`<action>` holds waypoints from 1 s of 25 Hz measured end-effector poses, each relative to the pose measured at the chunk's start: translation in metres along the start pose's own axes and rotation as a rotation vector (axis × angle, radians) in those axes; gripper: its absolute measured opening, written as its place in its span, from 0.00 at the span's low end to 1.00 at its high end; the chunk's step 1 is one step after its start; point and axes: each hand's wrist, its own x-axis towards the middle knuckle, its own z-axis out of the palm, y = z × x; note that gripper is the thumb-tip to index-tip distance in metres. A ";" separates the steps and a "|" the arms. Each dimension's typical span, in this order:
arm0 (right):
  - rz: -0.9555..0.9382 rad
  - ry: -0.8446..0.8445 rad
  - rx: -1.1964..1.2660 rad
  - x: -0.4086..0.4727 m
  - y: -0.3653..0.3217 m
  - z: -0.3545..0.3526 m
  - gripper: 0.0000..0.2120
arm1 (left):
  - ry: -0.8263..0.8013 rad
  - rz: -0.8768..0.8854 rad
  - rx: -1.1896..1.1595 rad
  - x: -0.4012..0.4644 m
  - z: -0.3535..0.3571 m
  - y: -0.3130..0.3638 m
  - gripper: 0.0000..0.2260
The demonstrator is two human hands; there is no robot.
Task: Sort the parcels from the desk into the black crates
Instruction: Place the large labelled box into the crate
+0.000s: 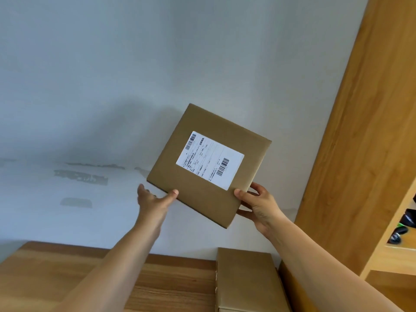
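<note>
Seen from the head camera, the person holds a flat brown parcel (208,164) up in the air in front of the pale wall (135,75), well above the wooden desk (67,278), with its labelled face turned toward them. The left hand (153,201) supports the lower left corner, thumb laid on the front face and the other fingers mostly out of sight behind the card, so how far they curl I cannot tell. The right hand (256,204) pinches the lower right edge, thumb on the front and fingers wrapped round the back. The parcel is nearly square, so it has no strong long axis; it sits rotated like a diamond, one corner aimed up and left and the white shipping label (210,159) slanting down to the right with it. This looks like the reading step before choosing a crate (no black crate shows here, so I can't say where it must go). To do it well, I'd keep both thumbs off the label, level the parcel so the print reads straight, and hold firm at the edges. Another brown parcel (246,280) lies on the desk below the right forearm, with what may be one more just beside it, and a wooden shelf unit (360,154) stands at the right.
</note>
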 end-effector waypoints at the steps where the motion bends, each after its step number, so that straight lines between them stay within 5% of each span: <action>1: 0.004 0.001 0.028 -0.001 0.003 0.004 0.32 | -0.058 -0.048 -0.059 -0.009 0.006 -0.006 0.44; 5: 0.029 -0.022 0.110 -0.006 0.015 0.016 0.28 | -0.282 -0.143 -0.250 -0.030 0.027 -0.020 0.30; 9: 0.033 -0.030 0.081 -0.011 0.018 0.019 0.33 | -0.250 -0.143 -0.417 -0.029 0.031 -0.020 0.30; 13: -0.175 0.141 -0.161 -0.009 0.000 0.003 0.45 | -0.229 -0.070 -0.384 -0.025 0.018 -0.015 0.22; 18: -0.262 0.134 -0.408 0.003 -0.025 -0.023 0.32 | -0.257 -0.075 -0.225 -0.022 -0.004 -0.013 0.29; 25: -0.125 0.006 -0.395 -0.005 -0.009 -0.026 0.25 | -0.245 -0.001 -0.082 -0.039 -0.032 -0.006 0.26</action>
